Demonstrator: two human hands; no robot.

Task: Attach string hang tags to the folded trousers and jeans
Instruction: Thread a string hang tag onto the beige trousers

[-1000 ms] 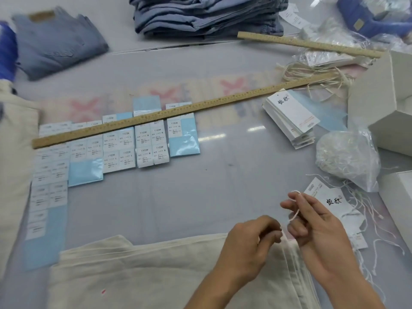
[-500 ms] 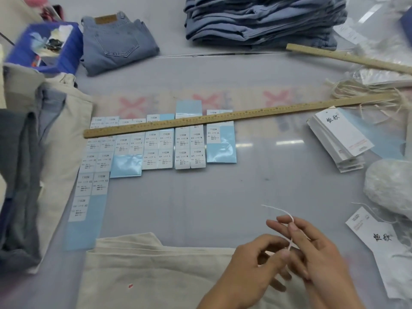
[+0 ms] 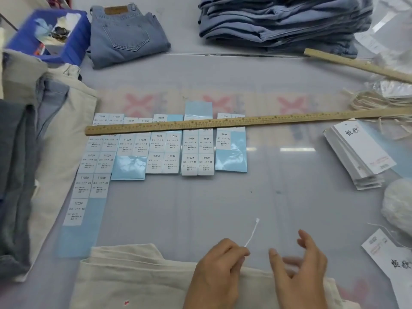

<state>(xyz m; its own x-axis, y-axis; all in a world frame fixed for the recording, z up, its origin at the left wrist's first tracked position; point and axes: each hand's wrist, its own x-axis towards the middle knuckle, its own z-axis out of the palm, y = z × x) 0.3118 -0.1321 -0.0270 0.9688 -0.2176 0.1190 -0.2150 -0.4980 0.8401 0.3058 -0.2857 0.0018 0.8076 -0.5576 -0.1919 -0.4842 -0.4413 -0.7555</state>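
Folded cream trousers (image 3: 138, 277) lie at the near edge of the table, under both hands. My left hand (image 3: 219, 270) pinches a thin white tag string (image 3: 252, 234) whose free end points up and away from me. Just to its right, my right hand (image 3: 301, 270) hovers over the trousers with spread fingers and holds nothing. A loose white hang tag (image 3: 390, 257) lies at the right edge, and a stack of hang tags (image 3: 359, 152) sits further back on the right.
Rows of size stickers on blue backing (image 3: 156, 152) lie mid-table under a long wooden ruler (image 3: 223, 123). Folded jeans (image 3: 127, 34) and a jeans stack (image 3: 278, 21) sit at the back. A garment pile (image 3: 33, 152) and blue bin (image 3: 51, 34) stand left; a bag of strings (image 3: 399, 206) right.
My right hand has let go of the string and opened, moving right. The string now sticks out from my left hand alone. The camera view has swung left.
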